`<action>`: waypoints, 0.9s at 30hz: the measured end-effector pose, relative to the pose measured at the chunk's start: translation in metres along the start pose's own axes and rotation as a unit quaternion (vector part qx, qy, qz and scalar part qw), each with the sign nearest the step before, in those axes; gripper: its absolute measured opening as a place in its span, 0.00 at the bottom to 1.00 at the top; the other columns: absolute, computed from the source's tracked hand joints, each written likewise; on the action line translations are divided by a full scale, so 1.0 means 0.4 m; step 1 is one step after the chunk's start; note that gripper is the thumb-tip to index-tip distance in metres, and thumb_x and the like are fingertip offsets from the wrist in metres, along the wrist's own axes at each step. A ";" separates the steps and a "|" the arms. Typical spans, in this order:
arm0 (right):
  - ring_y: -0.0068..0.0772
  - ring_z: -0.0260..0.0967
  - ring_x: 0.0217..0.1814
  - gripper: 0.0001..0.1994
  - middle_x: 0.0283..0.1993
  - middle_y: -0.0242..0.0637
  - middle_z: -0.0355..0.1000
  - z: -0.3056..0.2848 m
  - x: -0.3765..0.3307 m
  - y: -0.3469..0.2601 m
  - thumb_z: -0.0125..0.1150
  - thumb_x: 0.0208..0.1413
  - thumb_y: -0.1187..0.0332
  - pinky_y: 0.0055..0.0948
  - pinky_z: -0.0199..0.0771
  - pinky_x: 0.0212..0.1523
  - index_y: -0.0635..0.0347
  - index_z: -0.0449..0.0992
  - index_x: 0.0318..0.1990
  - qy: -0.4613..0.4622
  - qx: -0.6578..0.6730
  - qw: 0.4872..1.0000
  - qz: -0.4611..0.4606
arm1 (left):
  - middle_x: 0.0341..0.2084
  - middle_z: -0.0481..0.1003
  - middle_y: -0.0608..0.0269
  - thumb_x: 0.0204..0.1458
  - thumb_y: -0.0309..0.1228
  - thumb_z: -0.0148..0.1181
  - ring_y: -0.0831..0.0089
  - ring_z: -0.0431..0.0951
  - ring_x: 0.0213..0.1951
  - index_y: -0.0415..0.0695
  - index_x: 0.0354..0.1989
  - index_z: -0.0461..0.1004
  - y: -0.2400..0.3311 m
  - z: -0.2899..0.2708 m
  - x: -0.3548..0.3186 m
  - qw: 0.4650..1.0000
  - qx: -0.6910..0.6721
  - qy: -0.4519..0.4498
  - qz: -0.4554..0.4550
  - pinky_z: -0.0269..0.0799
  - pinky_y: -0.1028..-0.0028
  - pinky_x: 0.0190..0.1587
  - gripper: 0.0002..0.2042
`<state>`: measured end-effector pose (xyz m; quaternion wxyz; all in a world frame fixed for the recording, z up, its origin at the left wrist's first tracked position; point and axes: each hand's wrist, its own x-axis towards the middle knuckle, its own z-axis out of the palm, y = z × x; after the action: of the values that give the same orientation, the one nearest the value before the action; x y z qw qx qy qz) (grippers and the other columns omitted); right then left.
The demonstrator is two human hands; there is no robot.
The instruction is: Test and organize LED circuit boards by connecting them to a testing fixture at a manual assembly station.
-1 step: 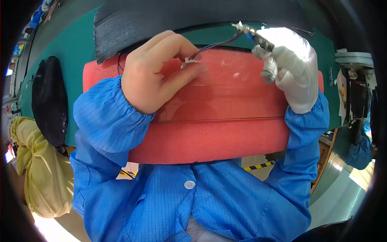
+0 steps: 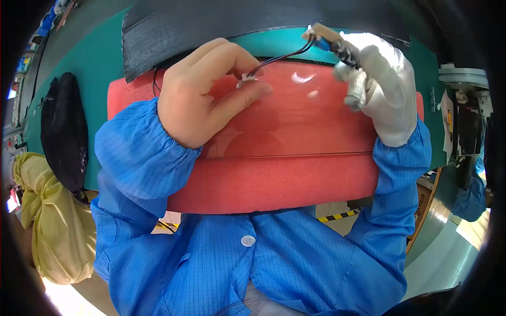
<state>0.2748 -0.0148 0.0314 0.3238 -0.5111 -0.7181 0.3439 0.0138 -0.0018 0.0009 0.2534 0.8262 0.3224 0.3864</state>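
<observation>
While pinching: both hands [image 2: 211, 92] (wired connector [image 2: 246, 80]).

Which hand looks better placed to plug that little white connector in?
Probably the left hand: it pinches the small white connector at the wire's free end. The gloved right hand already grips the small board, seemingly steadying it.

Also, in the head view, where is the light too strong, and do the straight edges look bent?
Head view: the gloved right hand is overexposed, nearly white on top; small glare spots lie on the red foam pad; the bare left hand is evenly lit; the pad's edges and the green table bow from the fisheye, with a dark rim.
</observation>
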 end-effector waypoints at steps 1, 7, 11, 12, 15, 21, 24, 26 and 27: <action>0.16 0.66 0.17 0.18 0.27 0.39 0.72 0.007 0.001 -0.002 0.49 0.56 0.61 0.12 0.62 0.13 0.70 0.71 0.43 -0.009 0.065 0.996 0.054 | 0.23 0.71 0.59 0.42 0.25 0.66 0.67 0.73 0.27 0.38 0.29 0.71 -0.002 0.001 0.000 1.000 0.001 0.001 0.010 0.69 0.75 0.30 0.09; 0.16 0.62 0.08 0.18 0.17 0.36 0.71 0.031 0.004 0.010 0.53 0.55 0.59 0.11 0.57 0.04 0.68 0.72 0.43 0.000 0.163 0.973 0.164 | 0.23 0.72 0.58 0.43 0.28 0.66 0.69 0.73 0.26 0.37 0.31 0.73 0.003 -0.009 0.001 0.999 0.025 -0.017 0.009 0.70 0.76 0.31 0.10; 0.17 0.62 0.07 0.19 0.15 0.36 0.70 0.029 0.009 -0.011 0.51 0.56 0.57 0.11 0.57 0.04 0.68 0.72 0.43 -0.018 0.167 0.960 0.226 | 0.27 0.73 0.57 0.46 0.21 0.59 0.70 0.73 0.31 0.33 0.34 0.72 0.015 -0.015 -0.005 0.998 0.010 -0.050 -0.024 0.67 0.76 0.34 0.07; 0.16 0.61 0.07 0.22 0.14 0.36 0.69 0.043 -0.004 0.018 0.49 0.58 0.54 0.11 0.58 0.05 0.69 0.70 0.44 0.008 0.154 0.978 0.141 | 0.27 0.73 0.58 0.47 0.20 0.57 0.71 0.73 0.30 0.32 0.33 0.72 0.006 -0.017 -0.010 0.999 0.009 -0.044 -0.004 0.67 0.76 0.34 0.06; 0.16 0.61 0.06 0.23 0.15 0.37 0.69 0.039 0.011 -0.004 0.48 0.58 0.54 0.10 0.60 0.06 0.69 0.69 0.45 -0.012 0.132 0.972 0.193 | 0.27 0.73 0.58 0.48 0.20 0.57 0.71 0.73 0.30 0.32 0.33 0.72 -0.003 -0.024 -0.008 0.999 0.017 -0.035 0.007 0.66 0.76 0.35 0.05; 0.17 0.63 0.08 0.24 0.18 0.39 0.70 0.036 0.006 0.029 0.49 0.58 0.52 0.11 0.62 0.08 0.69 0.70 0.44 -0.001 0.123 0.989 0.084 | 0.27 0.72 0.56 0.50 0.18 0.54 0.72 0.72 0.30 0.32 0.33 0.72 0.006 -0.040 -0.001 0.999 0.012 -0.017 0.040 0.65 0.78 0.34 0.04; 0.19 0.63 0.09 0.26 0.20 0.39 0.70 0.032 0.019 0.050 0.51 0.56 0.49 0.12 0.64 0.09 0.69 0.71 0.42 -0.012 0.087 0.995 0.049 | 0.27 0.72 0.56 0.50 0.17 0.53 0.73 0.72 0.30 0.32 0.33 0.72 -0.013 -0.040 0.001 0.998 -0.001 -0.006 0.062 0.65 0.78 0.34 0.04; 0.20 0.63 0.09 0.26 0.20 0.39 0.70 0.023 0.017 0.060 0.51 0.55 0.48 0.12 0.65 0.09 0.69 0.71 0.42 -0.020 0.153 0.979 0.136 | 0.27 0.72 0.56 0.49 0.18 0.54 0.73 0.72 0.30 0.31 0.33 0.72 -0.007 -0.040 0.012 0.997 -0.005 -0.006 0.080 0.65 0.78 0.34 0.04; 0.19 0.64 0.10 0.26 0.21 0.39 0.70 0.025 0.007 0.104 0.51 0.55 0.49 0.12 0.65 0.10 0.69 0.71 0.42 -0.010 0.179 0.980 0.084 | 0.25 0.72 0.59 0.47 0.20 0.58 0.72 0.73 0.28 0.34 0.32 0.73 -0.004 -0.032 0.013 0.998 -0.004 0.004 0.062 0.67 0.78 0.31 0.05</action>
<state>0.2870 -0.0038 -0.0081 0.3727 -0.4999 -0.6023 0.4984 0.0056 0.0053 0.0098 0.2307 0.8422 0.2697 0.4059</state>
